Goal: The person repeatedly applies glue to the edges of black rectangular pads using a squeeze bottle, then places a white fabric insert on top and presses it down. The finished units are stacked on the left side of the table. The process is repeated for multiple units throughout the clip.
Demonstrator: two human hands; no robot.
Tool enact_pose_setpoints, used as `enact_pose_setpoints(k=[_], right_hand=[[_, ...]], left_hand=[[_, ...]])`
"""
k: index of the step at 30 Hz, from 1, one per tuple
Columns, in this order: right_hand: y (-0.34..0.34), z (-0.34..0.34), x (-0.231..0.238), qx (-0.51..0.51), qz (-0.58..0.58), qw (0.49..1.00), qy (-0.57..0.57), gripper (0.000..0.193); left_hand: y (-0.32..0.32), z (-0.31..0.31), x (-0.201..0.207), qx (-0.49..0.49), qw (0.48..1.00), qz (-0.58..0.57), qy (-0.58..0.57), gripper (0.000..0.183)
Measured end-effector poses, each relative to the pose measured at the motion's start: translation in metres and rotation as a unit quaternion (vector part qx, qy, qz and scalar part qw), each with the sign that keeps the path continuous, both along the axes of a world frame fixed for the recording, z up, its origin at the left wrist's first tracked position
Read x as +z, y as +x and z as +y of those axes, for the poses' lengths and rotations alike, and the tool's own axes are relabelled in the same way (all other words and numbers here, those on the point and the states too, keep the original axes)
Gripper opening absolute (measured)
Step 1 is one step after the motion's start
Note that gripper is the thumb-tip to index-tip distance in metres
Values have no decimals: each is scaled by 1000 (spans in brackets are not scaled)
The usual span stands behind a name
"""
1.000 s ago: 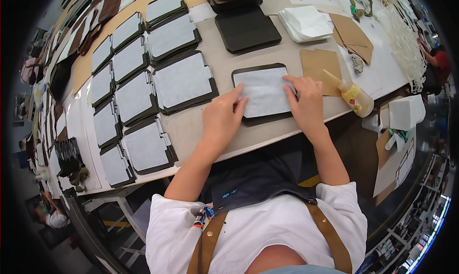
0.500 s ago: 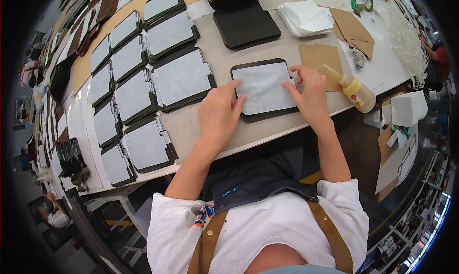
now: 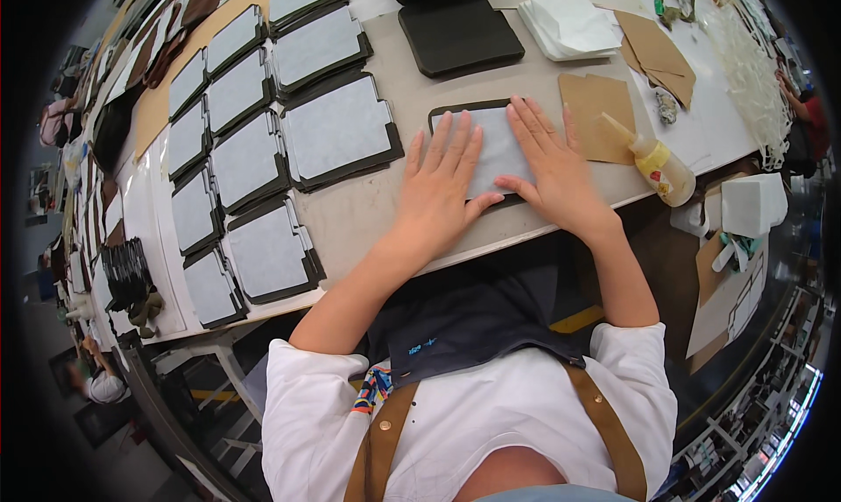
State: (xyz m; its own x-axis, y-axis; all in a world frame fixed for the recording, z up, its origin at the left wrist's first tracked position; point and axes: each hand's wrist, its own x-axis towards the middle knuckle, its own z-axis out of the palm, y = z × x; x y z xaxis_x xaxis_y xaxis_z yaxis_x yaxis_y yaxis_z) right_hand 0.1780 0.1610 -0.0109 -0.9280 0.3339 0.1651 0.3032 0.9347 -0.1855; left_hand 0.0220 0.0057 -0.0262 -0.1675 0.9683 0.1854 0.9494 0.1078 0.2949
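Observation:
A black notched panel [image 3: 471,105] lies on the table in front of me, with a pale grey-white sheet [image 3: 498,152] on top of it. My left hand [image 3: 441,178] rests flat on the sheet's left part, fingers stretched out. On its right part lies my right hand [image 3: 554,165], also flat with fingers extended and the thumb pointing toward the left hand. Both palms hide much of the sheet and the panel's side edges. Right of my right hand is a brown card piece [image 3: 598,116], and beside it a squeeze bottle [image 3: 663,174] of yellowish liquid lies tilted.
Stacks of white-faced black panels [image 3: 338,134] stand in rows on the left. Behind the work are a black panel stack [image 3: 460,36], white sheets [image 3: 569,27] and brown cards [image 3: 657,53]. The table's front edge [image 3: 491,250] runs below my wrists. Other people work at the far sides.
My hands have gone from holding the sheet's side edges with fingertips to lying flat on it, closer together. The view has shifted slightly.

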Motion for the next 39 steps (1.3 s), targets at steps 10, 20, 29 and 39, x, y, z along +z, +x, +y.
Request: enact_pose_setpoints(k=[10,20,29,39], right_hand=[[25,-37,18,48,-44,996,-59,100],[32,-36,18,70,-78,993,-52,99],[34,-37,21,76,-86,993,-31,98],[42,-11,9,-57,6,998,4,90]], left_hand=[[4,-33,9,-33,998,15,-44,97],[-11,-47,15,-66,996,20,-60,89],[-15,-55,17,-67,996,20,-54,79],[-17,-58,12,-27,998,-47,20,71]])
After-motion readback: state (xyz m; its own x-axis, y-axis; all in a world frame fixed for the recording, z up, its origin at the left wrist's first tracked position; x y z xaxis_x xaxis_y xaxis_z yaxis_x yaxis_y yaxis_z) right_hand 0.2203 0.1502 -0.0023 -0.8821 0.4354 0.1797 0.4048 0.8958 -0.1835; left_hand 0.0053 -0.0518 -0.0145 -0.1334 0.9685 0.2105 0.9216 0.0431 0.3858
